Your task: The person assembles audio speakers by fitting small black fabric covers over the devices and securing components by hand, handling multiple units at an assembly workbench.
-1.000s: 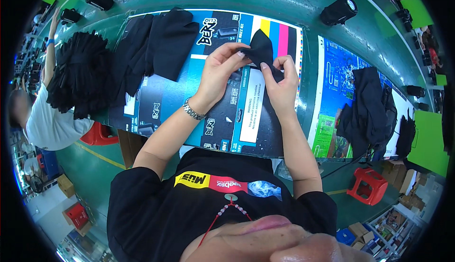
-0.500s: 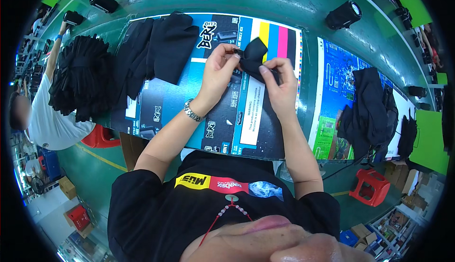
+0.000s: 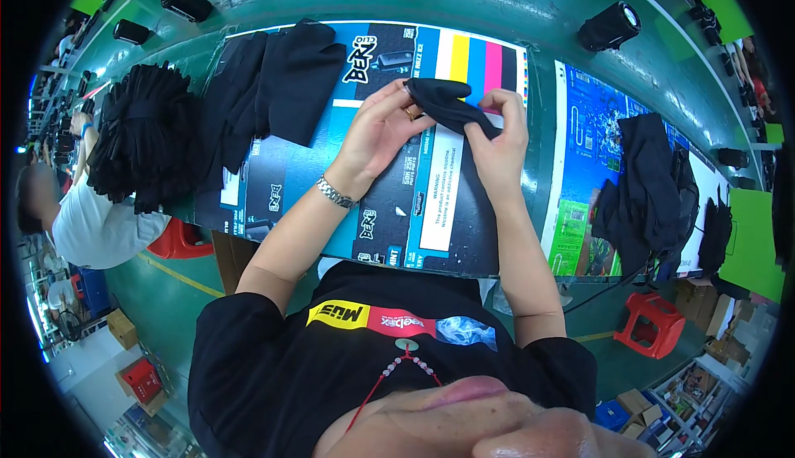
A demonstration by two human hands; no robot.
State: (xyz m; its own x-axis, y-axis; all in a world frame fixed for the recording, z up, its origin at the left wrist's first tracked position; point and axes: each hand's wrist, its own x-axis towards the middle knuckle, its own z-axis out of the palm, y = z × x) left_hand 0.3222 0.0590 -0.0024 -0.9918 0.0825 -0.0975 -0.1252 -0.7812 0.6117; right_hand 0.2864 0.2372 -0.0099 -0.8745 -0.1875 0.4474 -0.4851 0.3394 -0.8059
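A small black fabric piece (image 3: 447,103) is stretched between my two hands above the printed sheet covering the table (image 3: 389,185). At its left end, my left hand (image 3: 383,122) holds the edge, with the fingertips partly behind the cloth. My right hand (image 3: 502,139) pinches the lower right end between thumb and fingers. Left of my hands lie flat, overlapping black fabric pieces (image 3: 300,85). Beyond them stands a thick bundle of gathered black cloth pieces (image 3: 142,131).
More black cloth (image 3: 650,180) is heaped on a neighbouring table at right. Black cylindrical speakers (image 3: 609,26) stand on the green surface ahead. A person in a white shirt (image 3: 108,222) sits at far left. A red stool (image 3: 648,325) is at lower right.
The cloth between my hands has turned from standing up in a folded shape to lying lower and longer. My left fingers have opened out somewhat. At left, the other person's arm has drawn back from a speaker.
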